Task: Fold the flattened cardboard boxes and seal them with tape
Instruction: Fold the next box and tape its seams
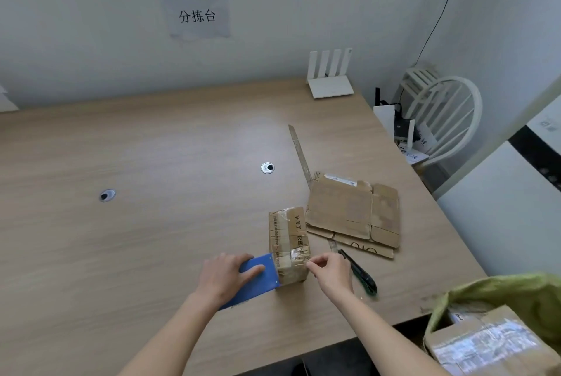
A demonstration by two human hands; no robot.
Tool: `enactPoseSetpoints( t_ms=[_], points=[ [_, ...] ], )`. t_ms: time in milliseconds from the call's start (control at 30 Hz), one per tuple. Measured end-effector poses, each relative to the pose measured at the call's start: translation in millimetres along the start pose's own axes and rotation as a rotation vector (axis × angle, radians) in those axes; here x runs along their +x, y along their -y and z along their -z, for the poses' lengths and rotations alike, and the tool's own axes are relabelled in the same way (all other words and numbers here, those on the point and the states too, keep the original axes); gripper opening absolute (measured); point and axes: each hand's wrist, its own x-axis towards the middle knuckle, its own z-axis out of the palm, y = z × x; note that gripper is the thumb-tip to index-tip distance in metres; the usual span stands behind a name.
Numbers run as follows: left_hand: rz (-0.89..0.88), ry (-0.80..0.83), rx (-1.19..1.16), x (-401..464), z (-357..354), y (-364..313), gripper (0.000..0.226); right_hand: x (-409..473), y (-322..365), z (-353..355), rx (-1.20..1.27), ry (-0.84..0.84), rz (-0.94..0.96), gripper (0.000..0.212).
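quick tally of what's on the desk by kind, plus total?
Folded box: 1
Flattened boxes: 2, stacked
Blue tape dispenser: 1
Utility knife: 1
Tape strip: 1
Router: 1
Total: 7

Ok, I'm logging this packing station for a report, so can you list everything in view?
folded box: 1, brown, taped, table centre-front
tape dispenser: 1, blue, against the box's left side
flattened boxes: a small stack, brown, right of the folded box
utility knife: 1, dark green, near the right hand
tape strip: 1, brownish, behind the stack
cable grommets: 2, silver, in the table
router: 1, white, far edge
wall sign: 1, grey
chair: 1, white, right
bag: 1, green, holding a taped carton, lower right
left hand: on the dispenser
right hand: pinching at the box's right edge
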Motion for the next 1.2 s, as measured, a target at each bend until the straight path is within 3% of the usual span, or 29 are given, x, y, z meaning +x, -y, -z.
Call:
enactPoseSetpoints(
  t_ms=[133,233,400,500,700,800,933,1033,1100,1200],
  points=[
    [0.001,-0.024,-0.060,-1,-6,-2,0.071,5,4,0,0.034,-0.048,-0.113,0.010],
    [0.011,-0.038,-0.075,-1,-8,-1,0.073,19,-2,5,0.076,-0.015,-0.210,0.047],
    [0.015,-0.029,-0.098,0,-11,0,0.073,30,-17,14,0.382,0.204,-0.220,0.025],
    [0.016,-0.026,-0.113,2,-15,3,0.071,33,-26,10,0.598,0.336,-0.253,0.025],
    [0.022,-0.017,-0.119,3,-21,5,0.071,36,-28,2,0.762,0.388,-0.352,0.023],
    [0.028,-0.021,-0.106,3,-21,7,0.071,35,-27,1,0.563,0.309,-0.251,0.025],
    [0.020,-0.017,-0.102,4,-19,4,0.073,22,-1,-7,-0.006,-0.067,0.318,0.031],
    [0.026,-0.006,-0.086,4,-17,2,0.065,14,27,-25,-0.294,0.107,0.735,0.046],
    [0.039,-0.021,-0.069,3,-17,7,0.064,15,27,-40,-0.469,0.239,0.769,0.053],
    [0.044,-0.040,-0.078,0,-16,16,0.071,19,12,-48,-0.593,0.284,0.702,0.064]
  ],
)
